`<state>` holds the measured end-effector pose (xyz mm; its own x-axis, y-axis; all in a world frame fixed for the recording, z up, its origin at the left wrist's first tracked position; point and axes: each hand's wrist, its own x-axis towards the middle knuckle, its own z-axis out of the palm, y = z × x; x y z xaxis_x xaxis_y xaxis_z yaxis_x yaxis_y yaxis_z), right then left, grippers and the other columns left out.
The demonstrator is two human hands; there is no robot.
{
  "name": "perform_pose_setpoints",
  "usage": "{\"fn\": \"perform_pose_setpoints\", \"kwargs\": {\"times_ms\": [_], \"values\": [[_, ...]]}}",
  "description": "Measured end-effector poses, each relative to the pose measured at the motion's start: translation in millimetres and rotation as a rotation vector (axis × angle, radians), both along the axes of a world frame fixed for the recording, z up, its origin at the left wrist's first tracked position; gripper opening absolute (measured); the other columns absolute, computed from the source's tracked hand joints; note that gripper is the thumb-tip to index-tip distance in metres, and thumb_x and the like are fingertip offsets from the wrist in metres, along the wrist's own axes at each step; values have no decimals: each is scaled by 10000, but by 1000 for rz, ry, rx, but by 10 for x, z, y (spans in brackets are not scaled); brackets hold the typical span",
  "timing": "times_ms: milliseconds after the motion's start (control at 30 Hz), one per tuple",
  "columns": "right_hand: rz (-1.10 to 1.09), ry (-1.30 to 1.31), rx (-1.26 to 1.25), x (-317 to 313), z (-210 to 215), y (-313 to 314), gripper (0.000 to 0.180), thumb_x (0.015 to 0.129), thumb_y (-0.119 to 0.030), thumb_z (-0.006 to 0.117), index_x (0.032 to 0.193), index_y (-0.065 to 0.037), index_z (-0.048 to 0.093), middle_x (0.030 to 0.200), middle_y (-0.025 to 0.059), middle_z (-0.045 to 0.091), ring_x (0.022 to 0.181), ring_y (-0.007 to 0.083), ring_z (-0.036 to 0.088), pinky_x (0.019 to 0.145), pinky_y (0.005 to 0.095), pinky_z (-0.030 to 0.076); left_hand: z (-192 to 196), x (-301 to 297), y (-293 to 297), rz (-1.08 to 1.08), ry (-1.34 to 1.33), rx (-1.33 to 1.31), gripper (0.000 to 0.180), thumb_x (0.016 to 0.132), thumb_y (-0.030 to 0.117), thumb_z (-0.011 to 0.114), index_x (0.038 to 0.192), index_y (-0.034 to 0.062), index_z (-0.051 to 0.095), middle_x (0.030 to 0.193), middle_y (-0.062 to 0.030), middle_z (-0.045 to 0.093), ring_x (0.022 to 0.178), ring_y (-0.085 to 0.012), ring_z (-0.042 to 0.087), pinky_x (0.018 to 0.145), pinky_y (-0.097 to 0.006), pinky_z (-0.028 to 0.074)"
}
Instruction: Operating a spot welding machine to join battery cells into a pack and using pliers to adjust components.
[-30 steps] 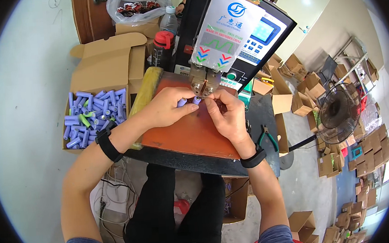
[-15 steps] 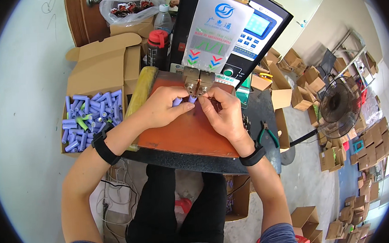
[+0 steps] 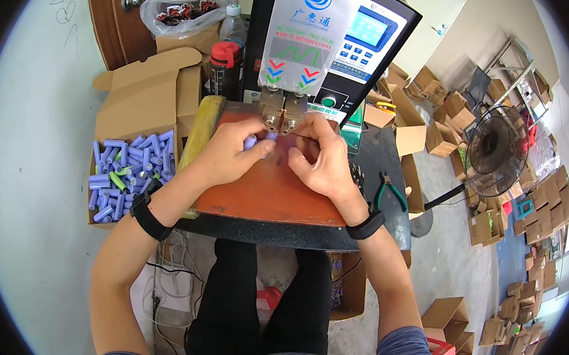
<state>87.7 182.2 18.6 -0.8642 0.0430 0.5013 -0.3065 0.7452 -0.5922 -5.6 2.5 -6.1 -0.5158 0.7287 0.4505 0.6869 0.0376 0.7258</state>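
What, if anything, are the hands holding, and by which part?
The left hand holds purple cylinders, apparently around their sides; whether the right hand holds anything cannot be told.

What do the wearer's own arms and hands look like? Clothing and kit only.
Left hand and right hand are ungloved. Black left strap and right strap circle the forearms near the wrists. Short, dark blue-grey sleeves; no cables visible on either arm.

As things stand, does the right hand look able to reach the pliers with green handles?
Probably yes: the pliers lie uncovered on the dark tabletop, to the right of the right hand, and nothing tall seems to stand between. Whether it holds something is hard to see.
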Motion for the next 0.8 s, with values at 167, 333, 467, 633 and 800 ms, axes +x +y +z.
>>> {"fn": "perform_pose_setpoints", "kwargs": {"times_ms": [167, 333, 467, 633, 800], "values": [[-57, 221, -172, -119, -179, 49, 115, 790, -46, 664, 894, -20, 623, 729, 108, 668, 639, 206, 661, 584, 293, 499, -8, -45, 15, 51, -167, 171, 401, 884, 94, 571, 1243, 26, 405, 850, -107, 650, 721, -190, 613, 672, -322, 470], [-84, 170, -166, -102, -153, 26, 71, 818, -36, 656, 886, -17, 655, 771, 108, 686, 674, 196, 675, 615, 287, 512, 5, -14, -1, 75, -105, 166, 304, 873, 121, 602, 1146, 21, 511, 847, -96, 656, 701, -172, 601, 652, -308, 467], [-37, 177, -198, -102, -151, 9, 71, 816, -38, 657, 883, -17, 650, 772, 100, 685, 662, 186, 668, 602, 282, 506, 42, 25, -4, 72, -49, 108, 174, 850, 151, 650, 955, 15, 622, 801, -80, 651, 678, -169, 580, 634, -292, 454], [0, 199, -204, -92, -137, 17, 76, 807, -34, 662, 877, -15, 642, 769, 96, 674, 674, 190, 667, 598, 280, 503, 115, 83, -19, 94, -54, -46, 195, 814, 186, 693, 900, 18, 645, 753, -85, 630, 670, -184, 569, 627, -312, 441], [75, 191, -155, -98, -158, 27, 75, 801, -34, 667, 863, -14, 629, 781, 101, 668, 683, 206, 669, 603, 281, 502, 94, 43, -13, 66, 3, -71, 226, 802, 194, 695, 926, 15, 635, 735, -125, 603, 663, -247, 567, 626, -351, 439]]}}
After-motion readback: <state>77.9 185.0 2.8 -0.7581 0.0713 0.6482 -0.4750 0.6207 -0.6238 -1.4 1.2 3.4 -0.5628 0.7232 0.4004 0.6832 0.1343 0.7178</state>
